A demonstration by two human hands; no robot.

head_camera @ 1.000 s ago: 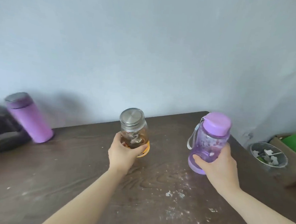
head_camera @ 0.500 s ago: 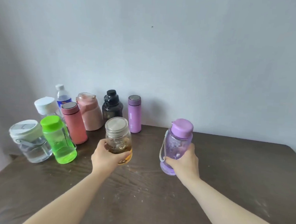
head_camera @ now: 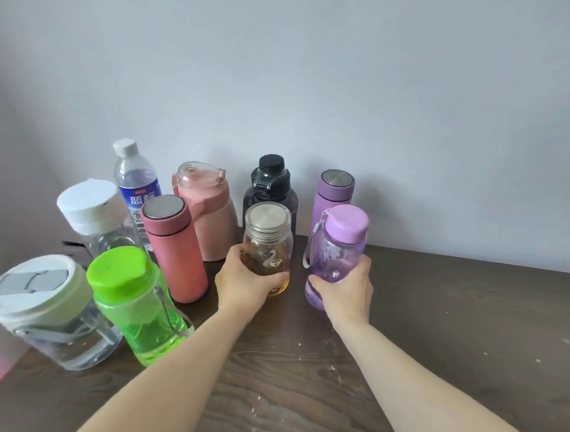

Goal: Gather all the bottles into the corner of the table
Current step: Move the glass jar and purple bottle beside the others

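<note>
Bottles [head_camera: 267,244] upright in both hands [head_camera: 245,284].

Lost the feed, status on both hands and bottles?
Left hand grips glass jar bottle. Right hand grips purple plastic bottle. Both beside the corner cluster, near red thermos. Nothing blocking.

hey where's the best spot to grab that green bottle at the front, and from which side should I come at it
Grip the green bottle around its body just under the wide cap, coming from the front right. It stands upright, that side faces open table, while the clear jug crowds its left and the pink flask stands behind. The cap looks too broad to pinch securely.
</note>
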